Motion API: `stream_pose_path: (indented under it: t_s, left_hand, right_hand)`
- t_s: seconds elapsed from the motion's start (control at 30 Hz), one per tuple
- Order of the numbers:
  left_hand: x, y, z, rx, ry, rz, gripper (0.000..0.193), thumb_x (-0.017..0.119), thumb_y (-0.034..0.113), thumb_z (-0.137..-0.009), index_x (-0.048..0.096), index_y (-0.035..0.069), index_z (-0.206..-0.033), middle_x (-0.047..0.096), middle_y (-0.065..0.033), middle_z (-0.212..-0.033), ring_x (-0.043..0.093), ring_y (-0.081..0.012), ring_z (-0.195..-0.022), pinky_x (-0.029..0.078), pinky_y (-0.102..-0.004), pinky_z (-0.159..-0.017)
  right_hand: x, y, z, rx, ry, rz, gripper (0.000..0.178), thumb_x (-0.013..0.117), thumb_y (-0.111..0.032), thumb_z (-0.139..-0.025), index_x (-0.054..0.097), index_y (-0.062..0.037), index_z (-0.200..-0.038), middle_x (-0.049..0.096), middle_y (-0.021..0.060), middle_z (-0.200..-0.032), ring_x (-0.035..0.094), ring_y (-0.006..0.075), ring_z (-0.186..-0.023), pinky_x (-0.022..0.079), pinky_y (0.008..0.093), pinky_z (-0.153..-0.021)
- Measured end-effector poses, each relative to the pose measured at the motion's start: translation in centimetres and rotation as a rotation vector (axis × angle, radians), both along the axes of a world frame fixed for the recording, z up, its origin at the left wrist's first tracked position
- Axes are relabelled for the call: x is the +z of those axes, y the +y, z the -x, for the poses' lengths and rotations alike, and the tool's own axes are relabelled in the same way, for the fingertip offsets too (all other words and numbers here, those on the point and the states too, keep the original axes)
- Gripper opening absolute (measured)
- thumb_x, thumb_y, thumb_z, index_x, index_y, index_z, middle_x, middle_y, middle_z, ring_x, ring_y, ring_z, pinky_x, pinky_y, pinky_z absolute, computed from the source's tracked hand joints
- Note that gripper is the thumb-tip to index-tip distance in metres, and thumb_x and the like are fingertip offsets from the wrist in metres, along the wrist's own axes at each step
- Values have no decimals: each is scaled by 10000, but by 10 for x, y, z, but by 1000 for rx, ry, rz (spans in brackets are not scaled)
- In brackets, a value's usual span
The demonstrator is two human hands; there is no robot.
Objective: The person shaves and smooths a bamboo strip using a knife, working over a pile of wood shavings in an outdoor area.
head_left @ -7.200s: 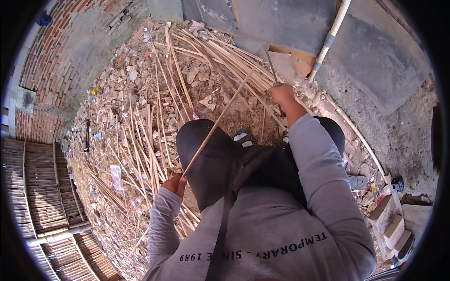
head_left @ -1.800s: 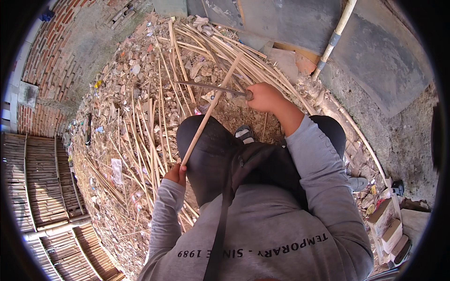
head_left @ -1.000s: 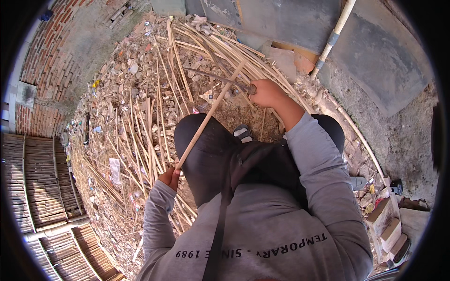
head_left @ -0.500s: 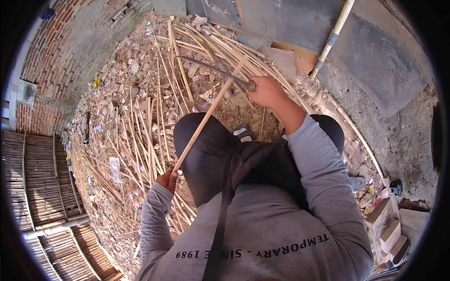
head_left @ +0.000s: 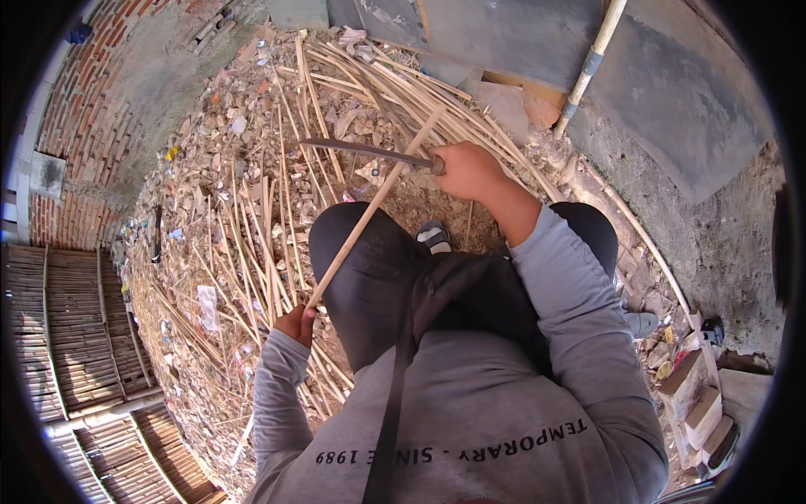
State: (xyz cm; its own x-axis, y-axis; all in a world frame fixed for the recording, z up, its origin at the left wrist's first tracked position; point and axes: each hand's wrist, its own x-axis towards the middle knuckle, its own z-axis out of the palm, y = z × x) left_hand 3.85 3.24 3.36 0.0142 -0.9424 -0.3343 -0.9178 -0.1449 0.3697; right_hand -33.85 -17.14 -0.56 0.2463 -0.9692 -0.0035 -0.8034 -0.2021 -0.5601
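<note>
My left hand (head_left: pixel 297 322) is closed round the near end of a long bamboo strip (head_left: pixel 359 227). The strip slants up and to the right across my left knee, and its far end sticks out past the blade. In my right hand (head_left: pixel 472 170) is the handle of a machete (head_left: pixel 361 147), gripped in a fist. Its dark blade points left and crosses the strip near the far end; it appears to touch the strip. Beyond the blade lies a pile of loose bamboo strips (head_left: pixel 395 80).
More bamboo strips (head_left: pixel 273 227) are scattered over rubble at my left. Bamboo slat panels (head_left: pixel 75 319) stand at the far left, near a brick wall (head_left: pixel 92 109). A pale pole (head_left: pixel 592 71) leans by grey boards (head_left: pixel 672 92) at the right. Bricks (head_left: pixel 703 416) are stacked at lower right.
My right hand has shifted slightly left and down. The machete blade has swung so its tip sits lower and it lies closer to level. My left hand keeps its hold on the bamboo strip.
</note>
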Motion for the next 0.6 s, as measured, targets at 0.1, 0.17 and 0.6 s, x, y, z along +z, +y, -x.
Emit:
stream_pose_path:
  t_s: [0.1,0.17,0.6]
  left_hand:
    - [-9,-3,-3,5,10,-7,522,370,477,-1009,610,13,-992,572,-243,-654,575,-450,-634,439,-488,-599]
    - [-9,-5,-2,-10,9,-4,516,371,462,-1012,609,4,-983,562,-218,-640,568,-402,-607,439,-464,-589]
    - [-30,-6,-2,-13,155,74,425,417,390,-1006,605,11,-963,599,-209,-669,605,-405,-628,452,-455,-595]
  right_hand:
    - [7,0,7,68,73,117,244,651,-210,-697,674,-91,-908,679,164,-813,640,392,-799,516,459,-721]
    - [-12,-18,28,-167,-40,-76,279,646,-267,-748,683,-94,-963,685,183,-948,651,370,-928,523,457,-806]
    - [7,-19,26,-427,-149,-18,387,657,-307,-755,679,-40,-1035,687,212,-967,651,382,-946,517,440,-844]
